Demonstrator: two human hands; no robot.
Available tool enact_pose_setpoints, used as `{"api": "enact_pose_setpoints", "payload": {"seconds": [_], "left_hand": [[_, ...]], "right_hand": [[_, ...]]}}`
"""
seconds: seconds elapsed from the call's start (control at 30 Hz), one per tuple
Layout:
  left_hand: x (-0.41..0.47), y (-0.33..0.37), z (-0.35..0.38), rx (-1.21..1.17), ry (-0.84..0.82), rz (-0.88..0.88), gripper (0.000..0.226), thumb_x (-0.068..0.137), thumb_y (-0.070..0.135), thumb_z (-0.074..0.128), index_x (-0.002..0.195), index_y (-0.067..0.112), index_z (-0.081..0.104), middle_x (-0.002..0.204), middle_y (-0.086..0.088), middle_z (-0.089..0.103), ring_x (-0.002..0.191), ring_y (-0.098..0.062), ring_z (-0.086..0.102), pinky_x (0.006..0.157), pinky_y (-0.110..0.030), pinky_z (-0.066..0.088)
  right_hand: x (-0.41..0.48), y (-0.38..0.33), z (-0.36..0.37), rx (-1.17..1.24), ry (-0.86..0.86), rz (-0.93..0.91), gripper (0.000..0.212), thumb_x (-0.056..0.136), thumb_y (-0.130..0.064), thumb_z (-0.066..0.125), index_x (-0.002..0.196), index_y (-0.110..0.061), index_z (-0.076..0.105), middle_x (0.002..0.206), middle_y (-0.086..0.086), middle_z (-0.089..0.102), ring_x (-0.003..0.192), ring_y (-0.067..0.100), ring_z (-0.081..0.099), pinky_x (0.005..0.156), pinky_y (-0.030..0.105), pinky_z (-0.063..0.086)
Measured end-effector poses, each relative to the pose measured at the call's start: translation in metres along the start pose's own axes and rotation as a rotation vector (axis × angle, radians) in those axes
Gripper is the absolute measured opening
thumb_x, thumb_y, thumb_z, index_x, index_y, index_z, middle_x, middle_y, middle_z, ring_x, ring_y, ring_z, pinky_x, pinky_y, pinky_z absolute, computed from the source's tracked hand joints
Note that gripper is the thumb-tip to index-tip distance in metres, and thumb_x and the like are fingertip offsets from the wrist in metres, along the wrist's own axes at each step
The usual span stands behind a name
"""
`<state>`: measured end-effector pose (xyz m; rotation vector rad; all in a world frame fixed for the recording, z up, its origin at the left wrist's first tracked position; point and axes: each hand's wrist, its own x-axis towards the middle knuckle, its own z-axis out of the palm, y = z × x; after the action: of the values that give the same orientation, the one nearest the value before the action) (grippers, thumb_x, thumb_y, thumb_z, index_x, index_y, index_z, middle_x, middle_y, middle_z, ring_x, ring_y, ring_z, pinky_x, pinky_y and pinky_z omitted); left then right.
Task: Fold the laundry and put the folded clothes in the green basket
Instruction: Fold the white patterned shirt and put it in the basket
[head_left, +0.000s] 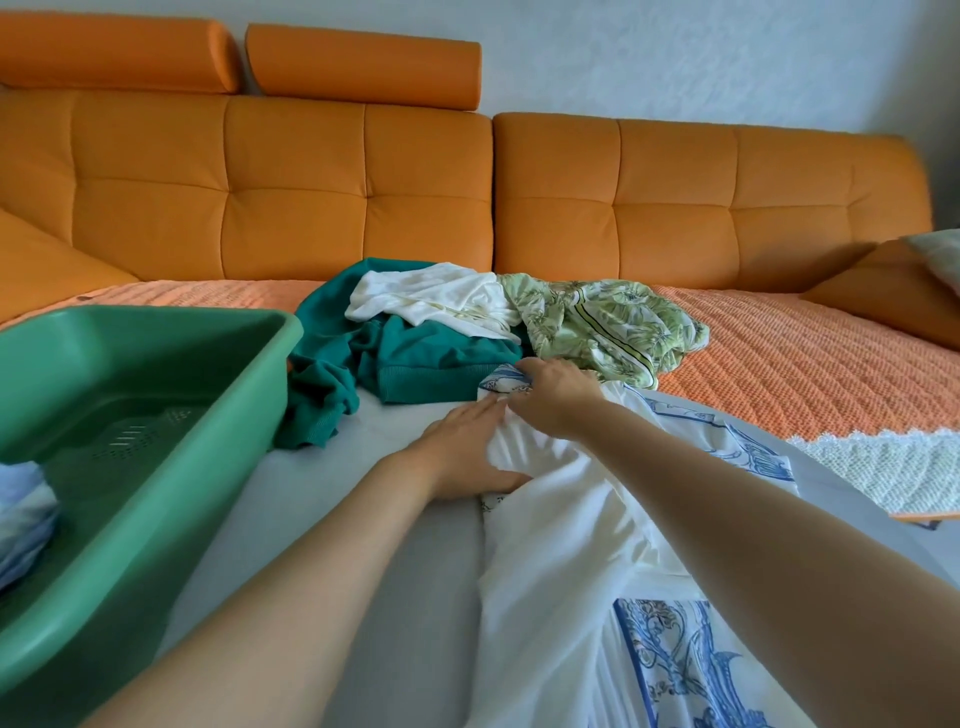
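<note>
Head view: my right hand (551, 397) pinched the far end of the white dress (561, 571), left hand (467, 453) flat on it, fingers straight. It ran lengthwise back toward me on the bed (405, 597); green basket (156, 317) sat nearer my left.

Illumination is bright, even and diffuse; the source is outside the view. Shadows are soft:
- a faint one under the left hand (462, 447) on the sheet (363, 519)
- a darker one inside the basket (130, 364), below its far rim

The sofa back (291, 182) and headrests (363, 62) carry a dull sheen, with no hard glare. The white garment (561, 545) is near clipping, but its folds are readable.

Focus is sharp at centre. Wide-angle distortion bows the sofa back and stretches the left forearm (291, 597) and right forearm (779, 519) at the near edge. The far right end of the sofa back is smeared. The cloth (21, 519) in the basket at the left edge is soft.
</note>
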<state>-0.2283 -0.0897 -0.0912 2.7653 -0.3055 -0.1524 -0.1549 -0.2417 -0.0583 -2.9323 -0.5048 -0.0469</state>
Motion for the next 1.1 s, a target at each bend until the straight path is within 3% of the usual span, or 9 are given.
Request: {"api": "enact_pose_setpoints", "payload": {"seconds": [0.07, 0.23, 0.4, 0.57, 0.7, 0.77, 0.87, 1.0, 1.1], "left_hand": [[0.001, -0.002, 0.002, -0.004, -0.013, -0.006, 0.119, 0.077, 0.074, 0.064, 0.160, 0.021, -0.005, 0.167, 0.006, -0.009, 0.153, -0.013, -0.004, 0.125, -0.041, 0.009], [0.002, -0.005, 0.001, 0.090, -0.103, -0.020, 0.119, 0.078, 0.077, 0.060, 0.160, 0.019, -0.005, 0.166, 0.003, -0.016, 0.153, -0.017, -0.008, 0.125, -0.040, 0.005], [0.006, 0.001, -0.008, 0.037, -0.133, -0.098, 0.099, 0.087, 0.079, 0.041, 0.159, 0.015, 0.018, 0.167, 0.000, -0.009, 0.154, -0.020, -0.005, 0.124, -0.044, 0.008], [0.012, 0.017, -0.007, 0.032, 0.229, 0.031, 0.065, 0.101, 0.055, 0.035, 0.155, 0.020, 0.029, 0.166, 0.000, 0.016, 0.151, -0.017, 0.014, 0.120, -0.038, 0.018], [0.012, 0.010, 0.012, 0.157, -0.068, -0.098, 0.071, 0.100, 0.061, 0.028, 0.160, 0.026, 0.012, 0.168, -0.001, -0.006, 0.153, -0.024, -0.001, 0.123, -0.043, 0.007], [0.014, 0.010, 0.015, 0.035, -0.021, -0.167, 0.058, 0.101, 0.053, 0.027, 0.153, 0.027, 0.033, 0.167, -0.001, 0.009, 0.150, -0.028, 0.013, 0.121, -0.044, 0.015], [0.017, 0.018, 0.010, -0.137, 0.233, -0.238, 0.031, 0.102, 0.036, 0.033, 0.112, 0.020, 0.057, 0.136, -0.009, 0.051, 0.125, -0.031, 0.042, 0.101, -0.041, 0.039], [0.030, 0.022, -0.002, -0.204, 0.273, -0.403, 0.044, 0.097, 0.034, 0.054, 0.130, 0.006, 0.046, 0.128, -0.014, 0.056, 0.118, -0.033, 0.053, 0.081, -0.034, 0.043], [0.041, 0.019, -0.008, -0.123, 0.173, -0.451, 0.030, 0.089, 0.027, 0.065, 0.107, 0.004, 0.059, 0.114, -0.017, 0.064, 0.104, -0.031, 0.063, 0.065, -0.031, 0.044]], "right_hand": [[0.012, -0.007, 0.003, -0.099, -0.031, -0.007, 0.030, 0.103, -0.044, 0.039, 0.111, -0.022, 0.058, 0.110, 0.003, 0.065, 0.101, 0.025, 0.059, 0.104, 0.046, 0.040], [0.039, 0.004, 0.002, -0.013, 0.102, 0.218, 0.032, 0.106, -0.036, 0.041, 0.107, -0.010, 0.059, 0.083, 0.002, 0.057, 0.076, 0.022, 0.063, 0.063, 0.033, 0.050], [0.037, 0.021, 0.019, -0.247, 0.185, 0.141, 0.032, 0.095, -0.019, 0.051, 0.127, -0.015, 0.053, 0.120, 0.009, 0.058, 0.116, 0.028, 0.054, 0.105, 0.045, 0.039], [0.010, 0.019, 0.009, -0.114, 0.494, -0.214, 0.033, 0.093, -0.012, 0.048, 0.118, -0.023, 0.068, 0.119, 0.003, 0.063, 0.114, 0.028, 0.055, 0.096, 0.041, 0.040], [-0.026, 0.031, 0.018, -0.033, 0.012, -0.113, 0.050, 0.106, -0.035, 0.031, 0.154, -0.024, 0.033, 0.160, 0.002, 0.032, 0.146, 0.025, 0.030, 0.118, 0.043, 0.024], [-0.035, 0.045, 0.020, 0.027, -0.189, -0.066, 0.053, 0.107, -0.035, 0.024, 0.159, -0.020, 0.019, 0.165, 0.002, 0.019, 0.151, 0.021, 0.019, 0.122, 0.037, 0.016], [-0.032, 0.051, 0.013, 0.092, -0.095, -0.051, 0.049, 0.104, -0.023, 0.031, 0.153, -0.020, 0.034, 0.159, 0.003, 0.035, 0.146, 0.022, 0.030, 0.119, 0.032, 0.023], [-0.018, 0.048, -0.003, 0.043, -0.175, 0.010, 0.073, 0.092, -0.022, 0.053, 0.158, -0.027, 0.021, 0.159, 0.004, 0.032, 0.147, 0.026, 0.025, 0.115, 0.041, 0.030], [-0.011, 0.048, -0.008, 0.008, -0.230, 0.045, 0.076, 0.083, -0.029, 0.065, 0.153, -0.027, 0.032, 0.146, 0.009, 0.046, 0.134, 0.030, 0.039, 0.102, 0.042, 0.044]]}}
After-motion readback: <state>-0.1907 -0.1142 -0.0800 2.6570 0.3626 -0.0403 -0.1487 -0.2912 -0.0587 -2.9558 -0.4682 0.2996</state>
